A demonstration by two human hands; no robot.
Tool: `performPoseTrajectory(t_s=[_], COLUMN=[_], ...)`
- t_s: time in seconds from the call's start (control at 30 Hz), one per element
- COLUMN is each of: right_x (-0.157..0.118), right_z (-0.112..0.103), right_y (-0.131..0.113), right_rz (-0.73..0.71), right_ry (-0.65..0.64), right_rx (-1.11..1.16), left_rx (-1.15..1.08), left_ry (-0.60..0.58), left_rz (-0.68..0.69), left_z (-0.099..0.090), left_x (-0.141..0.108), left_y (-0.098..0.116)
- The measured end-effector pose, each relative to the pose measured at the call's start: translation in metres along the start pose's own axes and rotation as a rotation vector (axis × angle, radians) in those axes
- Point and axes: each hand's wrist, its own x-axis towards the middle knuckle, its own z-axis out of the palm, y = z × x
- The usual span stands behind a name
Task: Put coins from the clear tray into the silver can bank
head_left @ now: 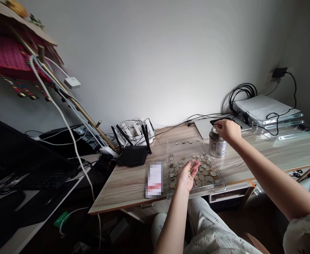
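A clear tray [170, 150] with many coins [205, 173] spread in it lies on the wooden table. Over its front middle is my left hand [187, 176], palm up with the fingers curled, and coins show in the palm. To the right of the tray stands a round metal tin [217, 145]. My right hand [227, 130] is over the tin's mouth, fingertips pinched together at the rim; a small pale bit shows at the fingertips, too small to make out.
Left of the tray lies a phone [154, 180], with a black router [133, 155] behind it. A closed laptop [206, 127] is behind the tin. Clear stacked shelves [273, 121] and coiled black cables [242, 93] are at the right. White cables [65, 120] hang at the left.
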Motion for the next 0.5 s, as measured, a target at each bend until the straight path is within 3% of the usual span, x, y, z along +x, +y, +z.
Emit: performPoseTrajectory(t_s=[0.07, 0.17, 0.23, 0.3, 0.37, 0.5], right_x=[-0.024, -0.064, -0.083, -0.09, -0.082, -0.031], right_z=[0.008, 0.032, 0.049, 0.056, 0.05, 0.014], right_y=[-0.015, -0.042, -0.055, -0.061, -0.057, -0.027], right_rz=[-0.171, -0.455, -0.529, -0.497, -0.412, -0.151], right_ry=[-0.006, -0.293, -0.402, -0.396, -0.322, -0.059], right_rx=[0.158, 0.363, 0.423, 0.433, 0.433, 0.356], left_rx=[-0.021, -0.071, -0.109, -0.133, -0.137, -0.161], left_ry=[-0.026, -0.041, -0.007, -0.002, -0.046, -0.113], left_rz=[-0.043, -0.077, -0.065, -0.071, -0.099, -0.114], left_z=[0.0, 0.0, 0.001, 0.001, 0.0, -0.002], left_x=[0.001, 0.004, 0.005, 0.005, 0.004, 0.002], left_y=[0.0, 0.0, 0.0, 0.0, 0.001, 0.004])
